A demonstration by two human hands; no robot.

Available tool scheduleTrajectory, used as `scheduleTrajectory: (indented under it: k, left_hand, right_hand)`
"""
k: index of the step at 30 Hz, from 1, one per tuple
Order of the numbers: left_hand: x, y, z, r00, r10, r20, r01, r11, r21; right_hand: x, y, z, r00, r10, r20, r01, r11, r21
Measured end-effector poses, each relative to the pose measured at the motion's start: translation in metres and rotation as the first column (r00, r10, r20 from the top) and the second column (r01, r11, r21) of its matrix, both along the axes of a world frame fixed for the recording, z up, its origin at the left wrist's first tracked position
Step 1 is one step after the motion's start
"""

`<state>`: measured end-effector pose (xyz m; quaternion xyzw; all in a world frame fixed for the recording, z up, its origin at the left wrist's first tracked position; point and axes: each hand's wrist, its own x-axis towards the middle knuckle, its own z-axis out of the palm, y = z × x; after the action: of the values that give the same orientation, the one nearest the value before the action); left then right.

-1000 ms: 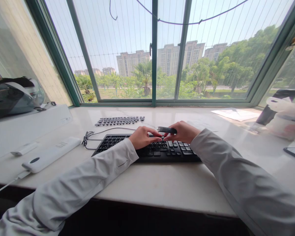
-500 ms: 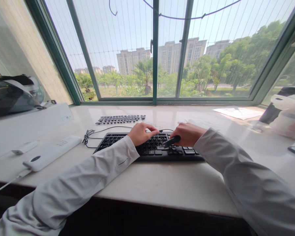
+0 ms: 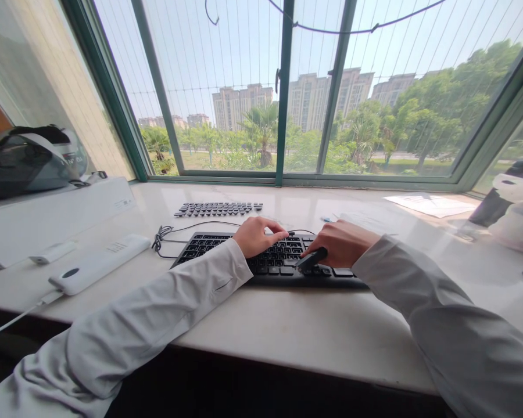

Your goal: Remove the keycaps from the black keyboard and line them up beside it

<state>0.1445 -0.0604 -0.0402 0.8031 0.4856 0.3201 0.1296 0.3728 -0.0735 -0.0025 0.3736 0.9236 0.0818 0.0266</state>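
A black keyboard (image 3: 226,279) lies on the white counter in front of me, many of its key places bare. Keys still sit along its nearest row. My right hand (image 3: 346,241) is closed round a small black-handled tool (image 3: 312,261) with a metal tip. That tip is down at the nearest row, right of the middle. Over the keyboard's upper middle rests my left hand (image 3: 258,237), thumb and forefinger tips pinched together near the far edge. A small dark spot shows at those tips; what it is cannot be made out. Loose black keycaps (image 3: 218,209) lie in rows behind the keyboard.
A coiled black cable (image 3: 159,238) lies left of the keyboard. Further left are a white power strip (image 3: 102,264), a white box (image 3: 56,217) and a helmet (image 3: 30,159). Papers (image 3: 429,204) and a plastic bag (image 3: 516,212) stand at the right. A window closes off the back.
The view has turned slightly left. My right hand has brought the tool's tip a little right and nearer to me along the keyboard. My left hand keeps its place.
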Motion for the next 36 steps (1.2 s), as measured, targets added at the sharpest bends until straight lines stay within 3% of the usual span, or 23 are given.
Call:
scheduleTrajectory:
  k: [5, 13, 20, 23, 26, 30, 32, 36]
  left_hand:
    - [-0.001, 0.002, -0.004, 0.997, -0.083, 0.012, 0.082, 0.997, 0.009]
    - [0.0, 0.001, -0.004, 0.997, -0.074, 0.031, 0.074, 0.997, -0.001]
    - [-0.001, 0.001, -0.003, 0.997, -0.06, 0.04, 0.06, 0.998, -0.004]
    - [-0.001, 0.002, -0.001, 0.997, -0.05, 0.054, 0.049, 0.999, 0.016]
    - [-0.002, 0.002, 0.0, 0.998, -0.034, 0.048, 0.033, 0.999, 0.017]
    - [-0.001, 0.001, 0.0, 0.999, -0.011, 0.032, 0.011, 1.0, -0.005]
    - [0.0, 0.001, 0.001, 0.999, -0.011, 0.032, 0.011, 1.0, -0.008]
    - [0.001, 0.0, 0.002, 0.999, -0.023, 0.032, 0.023, 1.0, -0.002]
  right_hand:
    - [-0.002, -0.001, 0.001, 0.998, 0.013, 0.063, -0.015, 1.0, 0.026]
    - [-0.006, -0.004, 0.002, 0.991, 0.041, 0.13, -0.051, 0.996, 0.074]
    - [0.001, 0.002, 0.002, 0.999, 0.038, 0.007, -0.038, 0.998, 0.055]
    - [0.014, 0.012, 0.007, 0.973, -0.059, -0.225, 0.092, 0.986, 0.141]
    - [0.032, 0.028, 0.011, 0.861, -0.234, -0.452, 0.334, 0.93, 0.155]
    - [0.056, 0.053, 0.005, 0.688, -0.622, -0.375, 0.633, 0.767, -0.11]
    - [0.065, 0.063, -0.001, 0.658, -0.688, -0.306, 0.67, 0.72, -0.178]
    - [0.072, 0.071, -0.012, 0.668, -0.697, -0.261, 0.656, 0.717, -0.235]
